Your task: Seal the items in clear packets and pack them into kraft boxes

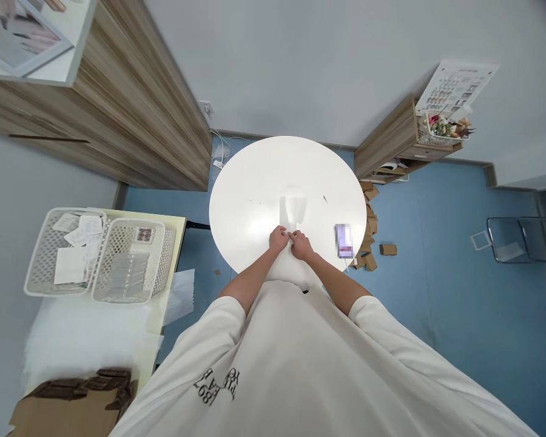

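My left hand (279,238) and my right hand (301,245) meet near the front edge of a round white table (259,164). The fingers of both are closed, with the fingertips almost touching around something small and pale that I cannot make out. Just beyond the fingertips, a pale patch (295,209) with straight edges shows on the tabletop; whether it is a clear sheet or a reflection is unclear. A phone-like thing (344,241), partly blurred out, lies right of my right hand. Farther back is a small dark sliver (325,198).
Two white plastic baskets (130,227) with papers and clear packets stand on a side table (175,233) at left, cardboard (73,413) below them. Small brown boxes (368,227) lie on the floor by the table's right side. A metal-framed chair (523,221) stands far right.
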`<state>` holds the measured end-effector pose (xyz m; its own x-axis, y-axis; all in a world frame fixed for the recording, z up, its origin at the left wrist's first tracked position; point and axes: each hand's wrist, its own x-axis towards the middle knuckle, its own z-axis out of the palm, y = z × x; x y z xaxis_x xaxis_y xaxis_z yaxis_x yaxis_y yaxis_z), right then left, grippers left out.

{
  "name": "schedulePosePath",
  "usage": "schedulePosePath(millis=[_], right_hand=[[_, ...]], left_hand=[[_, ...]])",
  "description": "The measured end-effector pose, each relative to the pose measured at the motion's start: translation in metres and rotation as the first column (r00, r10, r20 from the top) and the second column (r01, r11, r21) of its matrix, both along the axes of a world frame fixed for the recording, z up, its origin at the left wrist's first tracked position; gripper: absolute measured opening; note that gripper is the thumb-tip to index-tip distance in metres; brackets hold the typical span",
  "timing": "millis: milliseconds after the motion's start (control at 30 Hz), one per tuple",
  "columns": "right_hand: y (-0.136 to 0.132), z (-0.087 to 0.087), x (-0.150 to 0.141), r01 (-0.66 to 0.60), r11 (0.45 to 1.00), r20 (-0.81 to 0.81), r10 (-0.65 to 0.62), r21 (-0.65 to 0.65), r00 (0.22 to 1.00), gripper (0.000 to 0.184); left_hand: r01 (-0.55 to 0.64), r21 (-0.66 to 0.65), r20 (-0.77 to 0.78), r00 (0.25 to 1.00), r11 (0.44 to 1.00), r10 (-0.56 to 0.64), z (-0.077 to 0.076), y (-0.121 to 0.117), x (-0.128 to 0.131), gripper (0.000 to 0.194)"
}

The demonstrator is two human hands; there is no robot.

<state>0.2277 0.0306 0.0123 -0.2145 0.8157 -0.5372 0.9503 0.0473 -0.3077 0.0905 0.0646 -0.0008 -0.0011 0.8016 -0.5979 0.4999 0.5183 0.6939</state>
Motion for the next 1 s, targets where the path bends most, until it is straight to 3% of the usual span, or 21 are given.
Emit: schedulePosePath(millis=[167, 267, 333, 400, 467, 500, 600, 767, 867, 1000], right_hand=[[-0.002, -0.002, 0.005, 0.091, 0.996, -0.086, -0.091, -0.005, 0.992, 0.065], [-0.001, -0.004, 0.008, 0.260, 0.965, -0.229, -0.262, -0.042, 0.937, 0.058], [0.005, -0.006, 0.012, 0.442, 0.892, -0.321, -0.446, -0.090, 0.835, 0.055], [0.015, -0.008, 0.016, 0.622, 0.774, -0.354, -0.618, -0.118, 0.702, 0.055], [0.027, -0.010, 0.020, 0.727, 0.676, -0.347, -0.714, -0.117, 0.608, 0.057], [0.033, -0.011, 0.021, 0.739, 0.662, -0.351, -0.726, -0.124, 0.592, 0.060], [0.046, -0.013, 0.022, 0.678, 0.723, -0.397, -0.666, -0.134, 0.632, 0.059], [0.052, -0.015, 0.017, 0.463, 0.882, -0.361, -0.462, -0.091, 0.810, 0.058], [0.052, -0.017, 0.016, 0.348, 0.934, -0.248, -0.357, -0.082, 0.901, 0.057], [0.055, -0.016, 0.017, 0.248, 0.967, -0.143, -0.255, -0.061, 0.956, 0.057]], left_hand=[[0.075, 0.022, 0.031, 0.997, 0.997, -0.076, -0.002, -0.003, -0.001, 0.032], [0.130, 0.050, 0.024, 0.991, 0.990, -0.132, -0.005, -0.005, -0.001, 0.038], [0.195, 0.089, -0.012, 0.981, 0.977, -0.195, -0.006, -0.006, -0.001, 0.041], [0.251, 0.117, -0.054, 0.968, 0.961, -0.246, -0.007, -0.006, 0.000, 0.042], [0.277, 0.116, -0.081, 0.960, 0.954, -0.269, -0.008, -0.006, 0.001, 0.044], [0.283, 0.113, -0.087, 0.958, 0.953, -0.274, -0.009, -0.006, 0.001, 0.044], [0.300, 0.113, -0.104, 0.952, 0.947, -0.290, -0.009, -0.006, 0.001, 0.044], [0.414, 0.133, -0.209, 0.900, 0.900, -0.383, -0.003, -0.011, 0.002, 0.045], [0.551, 0.149, -0.374, 0.800, 0.821, -0.469, 0.002, -0.015, -0.001, 0.048], [0.724, 0.176, -0.516, 0.645, 0.667, -0.564, 0.004, -0.020, -0.008, 0.065]])
